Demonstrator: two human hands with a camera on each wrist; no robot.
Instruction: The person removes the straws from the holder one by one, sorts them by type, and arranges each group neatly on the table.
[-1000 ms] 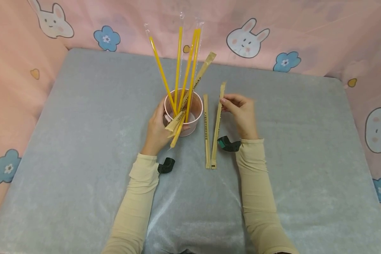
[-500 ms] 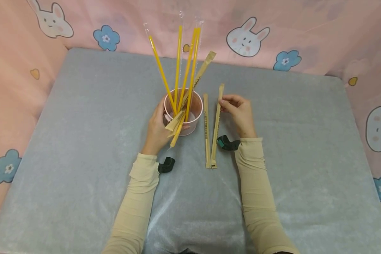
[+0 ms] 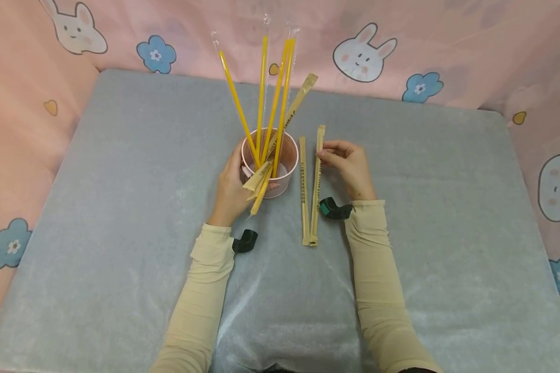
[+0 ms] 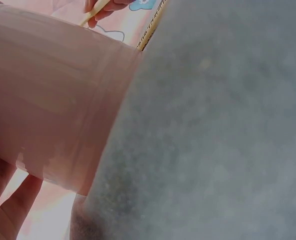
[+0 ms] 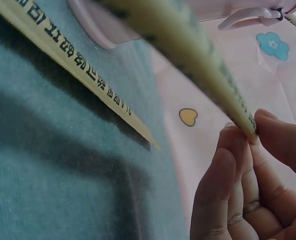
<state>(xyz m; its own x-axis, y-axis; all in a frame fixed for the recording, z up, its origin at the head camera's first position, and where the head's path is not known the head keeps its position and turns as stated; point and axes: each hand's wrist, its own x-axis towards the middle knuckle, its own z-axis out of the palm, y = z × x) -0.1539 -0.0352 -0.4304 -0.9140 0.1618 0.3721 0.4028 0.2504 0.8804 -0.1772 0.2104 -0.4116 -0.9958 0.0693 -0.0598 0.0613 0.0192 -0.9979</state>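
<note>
My left hand (image 3: 233, 194) grips a pink cup (image 3: 289, 154) from its left side; fingertips show below its rim. Several yellow straws (image 3: 237, 98) in clear wrappers and paper-wrapped straws (image 3: 301, 98) stick out of it, leaning different ways. To its right, my right hand (image 3: 350, 165) pinches a paper-wrapped straw (image 3: 316, 191) near its far end, between thumb and fingers in the right wrist view. The near end of this straw is close to that of another paper-wrapped straw (image 3: 303, 191) lying on the table. The left wrist view shows mostly cup wall (image 4: 57, 95).
Grey cloth covers the table (image 3: 135, 171). A pink curtain (image 3: 200, 23) with rabbits and flowers borders it at the back and sides. Dark camera mounts (image 3: 245, 242) sit at both wrists.
My right hand has moved slightly left, and the far end of the pinched straw has swung left toward the lying one. My left hand and the cup have stayed in place.
</note>
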